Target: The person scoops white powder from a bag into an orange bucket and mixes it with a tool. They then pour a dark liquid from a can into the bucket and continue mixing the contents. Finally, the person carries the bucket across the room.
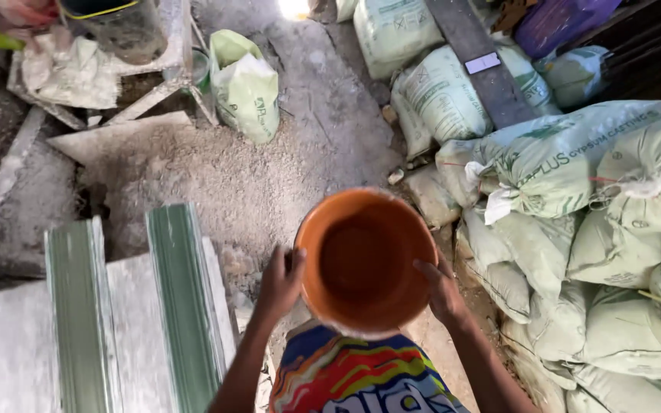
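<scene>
I hold an orange plastic bucket [365, 260] in front of my body with both hands, its mouth facing up at me. It looks empty inside, with a dusty rim. My left hand [281, 281] grips the rim on the left side. On the right side of the rim, my right hand [439, 289] grips with the thumb over the edge. My bright multicoloured shirt [357, 378] shows below the bucket.
Stacked pale green sacks [575, 229] fill the right side. A dark plank [483, 65] lies across sacks at the top. One standing sack [246, 88] is at the upper middle. Green-edged white moulds [128, 321] lie at the lower left on the dusty floor [269, 176].
</scene>
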